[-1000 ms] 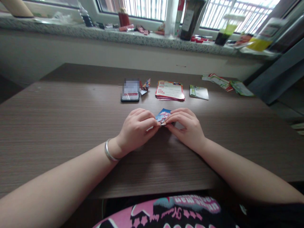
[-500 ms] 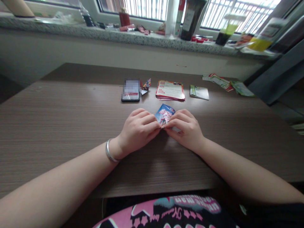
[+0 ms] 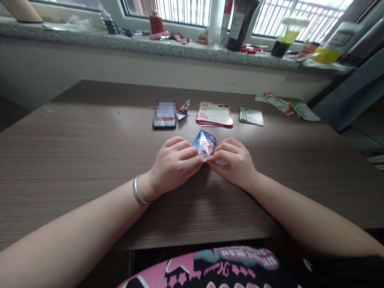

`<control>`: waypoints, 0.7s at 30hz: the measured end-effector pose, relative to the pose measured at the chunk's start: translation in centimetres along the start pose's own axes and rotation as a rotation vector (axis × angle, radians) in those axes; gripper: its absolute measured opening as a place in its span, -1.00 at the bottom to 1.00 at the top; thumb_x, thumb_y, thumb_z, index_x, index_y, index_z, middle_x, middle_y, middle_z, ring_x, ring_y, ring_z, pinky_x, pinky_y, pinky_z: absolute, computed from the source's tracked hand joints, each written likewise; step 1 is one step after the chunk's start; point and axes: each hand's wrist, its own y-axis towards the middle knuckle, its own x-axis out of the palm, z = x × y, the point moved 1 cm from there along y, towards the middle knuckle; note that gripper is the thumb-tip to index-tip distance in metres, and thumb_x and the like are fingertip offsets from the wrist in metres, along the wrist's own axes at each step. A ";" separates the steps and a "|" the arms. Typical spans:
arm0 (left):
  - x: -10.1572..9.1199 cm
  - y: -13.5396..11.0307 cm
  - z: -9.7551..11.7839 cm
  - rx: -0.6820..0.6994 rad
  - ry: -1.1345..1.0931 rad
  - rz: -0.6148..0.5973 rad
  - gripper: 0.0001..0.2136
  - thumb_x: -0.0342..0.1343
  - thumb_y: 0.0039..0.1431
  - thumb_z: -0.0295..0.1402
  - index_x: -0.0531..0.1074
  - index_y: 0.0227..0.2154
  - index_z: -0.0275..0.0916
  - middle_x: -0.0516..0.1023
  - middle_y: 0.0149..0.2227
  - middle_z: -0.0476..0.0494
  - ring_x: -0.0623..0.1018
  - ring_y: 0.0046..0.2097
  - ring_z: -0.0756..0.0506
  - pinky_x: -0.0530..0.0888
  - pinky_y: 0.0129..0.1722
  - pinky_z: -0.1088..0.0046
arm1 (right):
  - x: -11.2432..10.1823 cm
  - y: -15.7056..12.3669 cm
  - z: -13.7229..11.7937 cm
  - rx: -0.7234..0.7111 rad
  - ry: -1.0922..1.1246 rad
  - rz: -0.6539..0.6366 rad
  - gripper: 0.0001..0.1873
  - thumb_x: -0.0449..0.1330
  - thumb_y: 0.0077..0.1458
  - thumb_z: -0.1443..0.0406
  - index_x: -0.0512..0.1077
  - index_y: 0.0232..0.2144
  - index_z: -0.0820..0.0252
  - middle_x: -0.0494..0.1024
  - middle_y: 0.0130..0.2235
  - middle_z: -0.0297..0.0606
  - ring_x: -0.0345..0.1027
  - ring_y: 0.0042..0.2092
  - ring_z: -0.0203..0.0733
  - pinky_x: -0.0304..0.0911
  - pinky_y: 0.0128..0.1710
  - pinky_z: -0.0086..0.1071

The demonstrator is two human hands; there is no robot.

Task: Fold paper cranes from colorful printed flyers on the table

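Note:
A small shiny blue packet [image 3: 205,141] with pink and white lettering is held just above or on the brown table [image 3: 90,160]. My left hand [image 3: 178,162], with a silver bangle at its wrist, pinches the packet's near edge. From the other side my right hand [image 3: 235,160] pinches the same edge, the fingertips of both hands almost meeting. Beyond the hands lie a stack of red-bordered cards [image 3: 215,114] and a smaller stack of cards [image 3: 251,117]. A dark-framed phone-like device [image 3: 165,116], partly blurred out, lies to the left.
Beside the device sits a crumpled colourful wrapper [image 3: 184,109]. Torn green and red wrappers [image 3: 282,105] lie at the table's back right. Bottles, a red jar [image 3: 156,23] and small items crowd the granite windowsill [image 3: 126,43] behind the table.
The packet has tilted and shifted slightly left, and its surface now catches more glare. Both hands keep their pinch in nearly the same place.

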 end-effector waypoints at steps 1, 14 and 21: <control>0.0 0.0 0.0 -0.003 0.000 -0.005 -0.80 0.08 0.24 -0.37 0.43 -0.51 -0.18 0.50 -0.48 0.03 0.40 -0.38 -0.01 0.36 -0.20 0.38 | 0.0 0.0 0.0 -0.005 -0.008 -0.003 -0.95 0.27 0.10 0.31 0.51 -0.42 0.10 0.57 -0.36 -0.31 0.37 -0.26 -0.20 0.32 -0.23 -0.29; -0.1 0.1 0.0 -0.008 0.007 -0.040 -0.77 0.05 0.27 -0.36 0.44 -0.52 -0.17 0.50 -0.48 0.02 0.40 -0.38 -0.01 0.35 -0.20 0.38 | 0.2 0.0 0.3 0.002 -0.064 -0.060 -0.95 0.25 0.10 0.30 0.48 -0.41 0.08 0.59 -0.34 -0.33 0.38 -0.24 -0.18 0.31 -0.19 -0.28; 0.1 -0.1 0.0 0.003 0.019 -0.023 -0.79 0.08 0.25 -0.36 0.44 -0.51 -0.17 0.49 -0.48 0.03 0.39 -0.38 -0.01 0.36 -0.20 0.38 | 0.2 0.1 0.2 -0.016 -0.127 -0.041 -0.93 0.23 0.11 0.32 0.48 -0.42 0.10 0.60 -0.34 -0.33 0.38 -0.26 -0.19 0.29 -0.21 -0.31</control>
